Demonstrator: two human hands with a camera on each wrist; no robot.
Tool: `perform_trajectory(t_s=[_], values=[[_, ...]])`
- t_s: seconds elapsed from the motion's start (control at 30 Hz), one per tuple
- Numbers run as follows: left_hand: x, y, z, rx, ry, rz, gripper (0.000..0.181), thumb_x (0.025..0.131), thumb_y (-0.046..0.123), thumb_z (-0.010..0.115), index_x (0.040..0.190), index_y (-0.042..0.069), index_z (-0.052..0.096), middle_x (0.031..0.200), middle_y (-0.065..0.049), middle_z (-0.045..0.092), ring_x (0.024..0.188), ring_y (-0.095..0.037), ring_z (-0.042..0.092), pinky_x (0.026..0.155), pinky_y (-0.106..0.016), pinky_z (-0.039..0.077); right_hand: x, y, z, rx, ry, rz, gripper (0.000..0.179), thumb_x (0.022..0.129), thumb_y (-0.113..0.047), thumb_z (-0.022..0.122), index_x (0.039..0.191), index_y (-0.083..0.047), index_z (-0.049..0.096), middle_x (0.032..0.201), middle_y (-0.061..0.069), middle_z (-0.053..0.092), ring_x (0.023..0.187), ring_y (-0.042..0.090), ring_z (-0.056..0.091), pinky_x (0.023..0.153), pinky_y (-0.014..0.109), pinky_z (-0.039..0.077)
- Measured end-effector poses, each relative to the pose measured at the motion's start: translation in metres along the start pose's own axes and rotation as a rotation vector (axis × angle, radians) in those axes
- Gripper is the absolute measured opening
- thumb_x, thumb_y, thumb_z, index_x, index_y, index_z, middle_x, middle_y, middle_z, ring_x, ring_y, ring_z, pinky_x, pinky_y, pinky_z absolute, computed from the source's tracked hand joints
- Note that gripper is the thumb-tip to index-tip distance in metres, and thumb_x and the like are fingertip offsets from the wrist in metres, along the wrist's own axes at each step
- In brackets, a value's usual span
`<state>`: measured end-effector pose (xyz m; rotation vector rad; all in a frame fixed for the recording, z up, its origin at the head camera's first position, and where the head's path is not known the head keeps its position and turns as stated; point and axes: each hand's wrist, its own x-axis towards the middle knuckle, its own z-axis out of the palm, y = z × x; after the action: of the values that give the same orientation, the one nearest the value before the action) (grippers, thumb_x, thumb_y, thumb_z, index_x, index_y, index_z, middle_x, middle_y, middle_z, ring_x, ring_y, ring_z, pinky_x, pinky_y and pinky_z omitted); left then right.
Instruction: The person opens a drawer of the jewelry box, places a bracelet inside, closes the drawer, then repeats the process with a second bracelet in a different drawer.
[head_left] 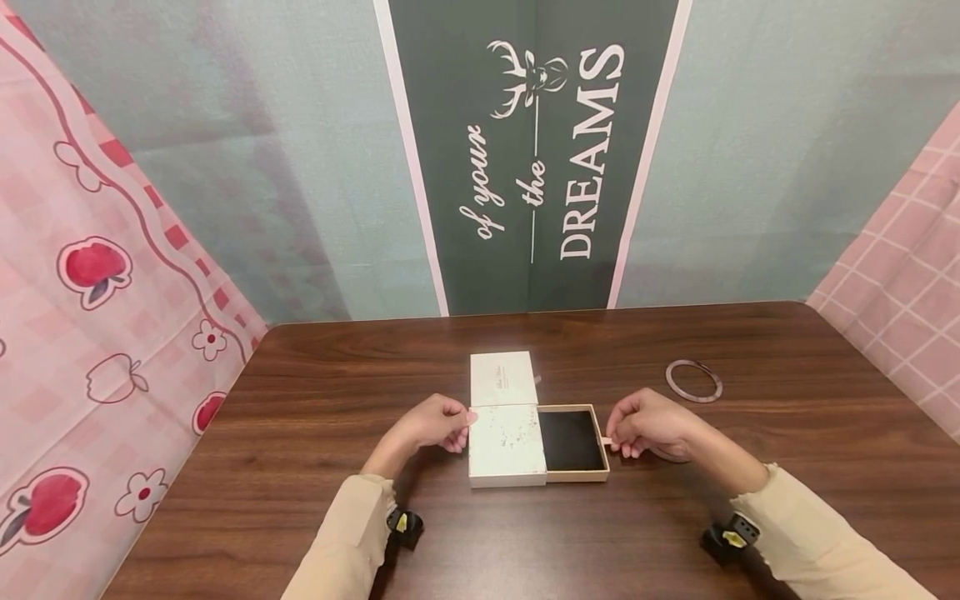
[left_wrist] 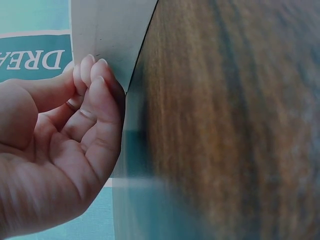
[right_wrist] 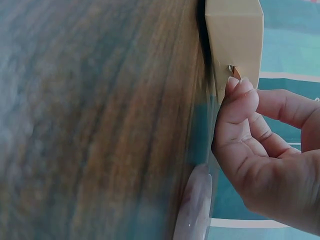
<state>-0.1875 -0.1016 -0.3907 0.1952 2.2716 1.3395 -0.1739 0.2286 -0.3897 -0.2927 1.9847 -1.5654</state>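
Observation:
A white drawer-style box (head_left: 506,442) lies on the table, its cream inner tray (head_left: 600,476) slid partway out to the right and showing a black lining (head_left: 572,442). My left hand (head_left: 441,421) holds the box's left edge, thumb at the top rim and fingers bent against the side wall. At the other end, my right hand (head_left: 648,423) pinches the small ribbon tab (right_wrist: 236,73) on the tray's end. Directly behind the box is a second white box (head_left: 501,377) with small print on top, a little tab at its right side.
A pale purple-grey bangle (head_left: 693,381) lies behind my right hand. Another bangle (right_wrist: 194,205) is on the table beneath that hand, mostly hidden in the head view. The brown wooden table (head_left: 337,358) ends at a green printed curtain (head_left: 532,283).

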Motion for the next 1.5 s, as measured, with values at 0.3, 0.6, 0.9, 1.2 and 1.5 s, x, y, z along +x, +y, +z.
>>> perform_trajectory(t_s=[0.3, 0.6, 0.9, 1.2, 1.5], values=[[-0.001, 0.002, 0.0, 0.011, 0.005, -0.009, 0.029, 0.092, 0.019, 0.054, 0.071, 0.0, 0.056, 0.059, -0.005, 0.052, 0.052, -0.013, 0.051, 0.052, -0.026, 0.05, -0.003, 0.001, -0.004, -0.002, 0.006, 0.006, 0.009, 0.075, 0.01, 0.051, 0.082, 0.014, 0.055, 0.067, 0.011, 0.06, 0.053, 0.01, 0.055, 0.048, 0.019, 0.047], [0.0, 0.0, 0.0, -0.002, -0.003, -0.007, 0.029, 0.093, 0.018, 0.054, 0.07, 0.0, 0.055, 0.059, -0.005, 0.052, 0.052, -0.012, 0.051, 0.052, -0.026, 0.05, -0.007, 0.001, -0.007, -0.003, 0.024, 0.013, 0.011, 0.075, 0.01, 0.051, 0.083, 0.016, 0.055, 0.068, 0.011, 0.06, 0.053, 0.011, 0.056, 0.048, 0.02, 0.049], [0.0, 0.0, -0.001, -0.013, -0.012, -0.019, 0.029, 0.092, 0.018, 0.054, 0.07, 0.0, 0.055, 0.059, -0.004, 0.052, 0.053, -0.012, 0.051, 0.053, -0.025, 0.05, -0.008, 0.001, -0.009, 0.015, 0.016, 0.018, 0.01, 0.076, 0.009, 0.051, 0.084, 0.016, 0.055, 0.068, 0.011, 0.06, 0.054, 0.011, 0.057, 0.05, 0.021, 0.05], [0.0, 0.0, 0.0, -0.011, -0.013, -0.007, 0.028, 0.092, 0.018, 0.054, 0.071, 0.0, 0.056, 0.059, -0.004, 0.052, 0.053, -0.012, 0.051, 0.053, -0.025, 0.05, -0.009, 0.0, -0.009, 0.023, 0.009, 0.014, 0.012, 0.077, 0.008, 0.051, 0.085, 0.015, 0.054, 0.07, 0.012, 0.06, 0.056, 0.012, 0.057, 0.051, 0.022, 0.05], [0.001, -0.001, -0.001, 0.005, -0.019, -0.007, 0.028, 0.092, 0.019, 0.055, 0.071, 0.001, 0.056, 0.06, -0.004, 0.053, 0.053, -0.012, 0.052, 0.053, -0.025, 0.051, -0.014, -0.004, -0.022, 0.031, 0.037, 0.021, 0.016, 0.083, 0.004, 0.054, 0.092, 0.017, 0.054, 0.076, 0.012, 0.061, 0.061, 0.014, 0.058, 0.054, 0.025, 0.052]])
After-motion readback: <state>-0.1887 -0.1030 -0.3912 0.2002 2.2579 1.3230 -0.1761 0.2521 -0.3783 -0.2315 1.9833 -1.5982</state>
